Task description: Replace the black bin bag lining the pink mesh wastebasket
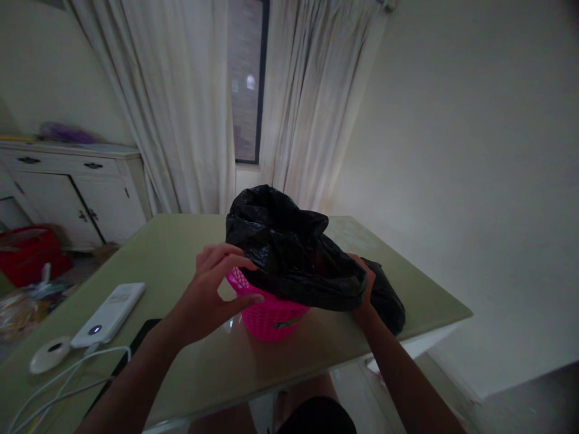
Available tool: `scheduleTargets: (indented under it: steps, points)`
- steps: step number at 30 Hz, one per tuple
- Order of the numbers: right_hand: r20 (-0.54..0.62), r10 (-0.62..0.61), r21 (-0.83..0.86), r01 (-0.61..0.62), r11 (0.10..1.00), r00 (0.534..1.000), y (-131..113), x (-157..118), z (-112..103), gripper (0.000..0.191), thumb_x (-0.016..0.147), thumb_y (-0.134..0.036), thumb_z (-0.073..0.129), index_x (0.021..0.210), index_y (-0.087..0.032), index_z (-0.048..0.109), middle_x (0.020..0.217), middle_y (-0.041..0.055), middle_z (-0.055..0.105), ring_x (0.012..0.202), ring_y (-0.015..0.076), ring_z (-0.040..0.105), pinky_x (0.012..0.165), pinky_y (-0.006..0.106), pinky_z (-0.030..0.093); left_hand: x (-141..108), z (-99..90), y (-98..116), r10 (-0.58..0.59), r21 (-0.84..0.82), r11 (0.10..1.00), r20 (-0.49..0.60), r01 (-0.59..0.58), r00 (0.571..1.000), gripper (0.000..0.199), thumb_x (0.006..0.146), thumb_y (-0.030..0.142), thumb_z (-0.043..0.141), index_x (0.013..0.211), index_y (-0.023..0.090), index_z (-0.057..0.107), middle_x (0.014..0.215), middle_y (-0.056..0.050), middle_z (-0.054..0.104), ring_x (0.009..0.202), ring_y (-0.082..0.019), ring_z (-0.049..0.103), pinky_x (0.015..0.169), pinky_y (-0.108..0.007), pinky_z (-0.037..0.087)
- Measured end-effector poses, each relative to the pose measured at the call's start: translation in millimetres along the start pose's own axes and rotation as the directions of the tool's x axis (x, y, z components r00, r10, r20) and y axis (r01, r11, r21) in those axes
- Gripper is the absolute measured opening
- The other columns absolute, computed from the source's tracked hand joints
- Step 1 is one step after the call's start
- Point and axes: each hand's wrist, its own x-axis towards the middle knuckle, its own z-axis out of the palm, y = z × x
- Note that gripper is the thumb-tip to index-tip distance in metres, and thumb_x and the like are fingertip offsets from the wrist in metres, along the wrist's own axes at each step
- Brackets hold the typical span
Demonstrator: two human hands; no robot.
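A black plastic bag (289, 247) with its mouth spread wide lies over the top of a pink perforated basket (271, 316). My left hand (212, 289) is beside the basket's left side, thumb and fingers apart. Its fingertips reach the bag's edge, and the thumb points across the basket's wall. My right hand (364, 286) grips the bag's right edge, with some of its fingers hidden behind the plastic. The bag's right part sticks out past the basket rim. What the basket holds is hidden under the bag.
Another black plastic bundle (384, 298) rests on the green table (190, 241) near my right wrist. At the left are a white power bank (108, 313), a round white device (49, 355), cables and a dark flat object (145, 334). A wall stands to the right.
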Motion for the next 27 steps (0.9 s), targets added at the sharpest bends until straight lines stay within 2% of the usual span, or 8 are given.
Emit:
scheduleTargets:
  steps: [6,9,12,16,18,21,24,27]
  points:
    - [-0.106,-0.075,-0.013,0.074,0.997,0.992,-6,0,4,0.031,0.102,-0.041,0.05,0.103,-0.027,0.078,0.09,0.0082,0.079,0.085,0.032,0.074,0.081,0.048,0.061,2,6.2,12,0.021,0.074,0.997,0.149,-0.033,0.989,0.019,0.111,0.041,0.067,0.102,0.031,0.081,0.115,-0.003,0.082,0.11,-0.026,0.072,0.105,-0.047,0.043]
    - [-0.102,-0.142,-0.098,0.132,0.986,0.985,0,-3,7,0.034,0.105,-0.041,0.046,0.098,-0.028,0.077,0.082,0.0082,0.074,0.078,0.0297,0.069,0.076,0.046,0.058,3,6.8,12,0.002,0.048,0.999,0.183,-0.011,0.983,0.023,0.111,0.047,0.066,0.12,0.031,0.08,0.122,-0.004,0.083,0.116,-0.027,0.073,0.107,-0.047,0.043]
    - [-0.02,-0.192,-0.175,0.186,0.967,0.981,8,-6,10,0.034,0.107,-0.037,0.047,0.087,-0.027,0.072,0.077,0.0094,0.069,0.073,0.0282,0.063,0.072,0.043,0.052,7,6.3,15,0.02,0.056,0.998,0.255,-0.036,0.967,0.034,0.108,0.056,0.07,0.129,0.032,0.08,0.127,-0.007,0.082,0.12,-0.03,0.072,0.11,-0.05,0.042]
    - [0.125,-0.246,-0.26,0.272,0.927,0.961,15,-9,18,0.022,0.098,-0.026,0.059,0.08,-0.027,0.071,0.081,0.0114,0.07,0.077,0.0293,0.061,0.072,0.043,0.052,13,9.4,20,0.079,0.016,0.996,0.368,-0.091,0.927,0.028,0.103,0.059,0.075,0.108,0.032,0.082,0.105,-0.003,0.081,0.103,-0.026,0.074,0.108,-0.049,0.043]
    - [0.179,-0.265,-0.321,0.311,0.895,0.948,18,-11,23,0.018,0.091,-0.019,0.065,0.077,-0.027,0.073,0.082,0.0115,0.071,0.08,0.0299,0.062,0.073,0.042,0.053,11,13.0,20,0.104,-0.027,0.995,0.297,-0.101,0.949,0.029,0.104,0.056,0.076,0.096,0.028,0.078,0.095,-0.001,0.078,0.094,-0.023,0.072,0.102,-0.045,0.047]
    - [0.251,-0.313,-0.419,0.394,0.818,0.916,20,-16,35,0.019,0.081,-0.007,0.071,0.071,-0.023,0.073,0.077,0.0099,0.071,0.076,0.0268,0.062,0.074,0.039,0.052,-5,19.2,13,0.168,-0.05,0.984,-0.029,-0.169,0.985,0.025,0.103,0.044,0.08,0.092,0.025,0.07,0.097,-0.004,0.075,0.097,-0.023,0.071,0.094,-0.04,0.051]
    - [0.328,-0.346,-0.456,0.468,0.757,0.879,22,-24,50,0.019,0.078,-0.003,0.072,0.073,-0.021,0.077,0.076,0.0087,0.074,0.078,0.0249,0.067,0.077,0.036,0.053,-33,24.8,0,0.303,0.054,0.952,-0.281,-0.301,0.911,0.017,0.101,0.024,0.082,0.096,0.024,0.066,0.091,-0.002,0.074,0.093,-0.021,0.071,0.095,-0.04,0.052]
    - [0.405,-0.31,-0.419,0.476,0.773,0.86,25,-36,65,0.02,0.085,-0.007,0.072,0.087,-0.022,0.085,0.091,0.0115,0.084,0.093,0.0283,0.075,0.09,0.039,0.058,-60,30.1,-15,0.393,0.165,0.918,-0.26,-0.36,0.882,0.018,0.104,0.021,0.078,0.094,0.024,0.063,0.075,0.003,0.067,0.072,-0.017,0.061,0.084,-0.036,0.049]
